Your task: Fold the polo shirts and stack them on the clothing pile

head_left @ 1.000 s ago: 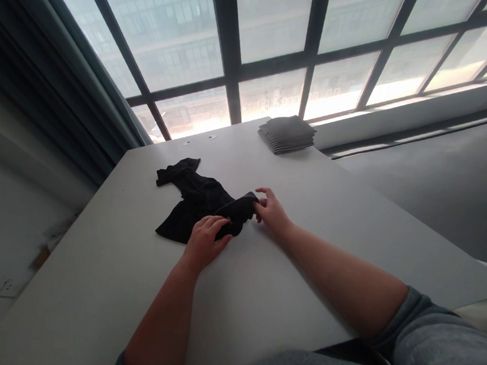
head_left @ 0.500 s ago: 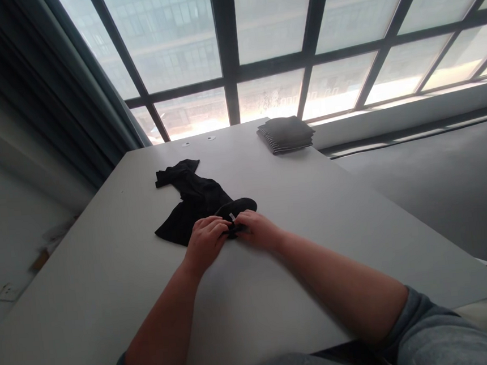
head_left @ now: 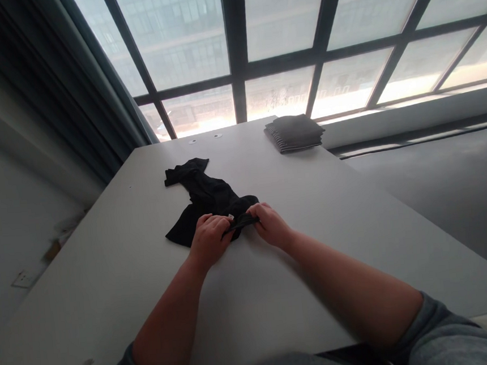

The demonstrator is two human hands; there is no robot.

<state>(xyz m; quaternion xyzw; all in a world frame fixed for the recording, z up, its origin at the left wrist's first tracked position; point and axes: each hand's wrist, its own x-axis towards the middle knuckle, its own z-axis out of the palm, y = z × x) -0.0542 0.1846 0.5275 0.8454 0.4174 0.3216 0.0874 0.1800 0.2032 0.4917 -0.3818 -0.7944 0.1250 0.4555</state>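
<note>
A black garment (head_left: 211,192) lies crumpled on the white table, stretching away from my hands toward the far left. Its exact kind is hard to make out in the dim light. My left hand (head_left: 209,240) is closed on its near edge, fingers curled over the cloth. To the right, my right hand (head_left: 272,225) pinches the same edge, so a narrow band of fabric spans between the two hands. A small white label (head_left: 230,217) shows on the cloth beside the left fingertips.
A stack of folded grey cloths (head_left: 296,132) sits at the table's far right edge. The white table (head_left: 143,305) runs up to a large dark-framed window (head_left: 234,47). A dark curtain (head_left: 77,89) hangs at left, above a wall socket (head_left: 23,279).
My right hand has moved right, away from the left, drawing the garment's edge out between them. The whole view has shifted slightly.
</note>
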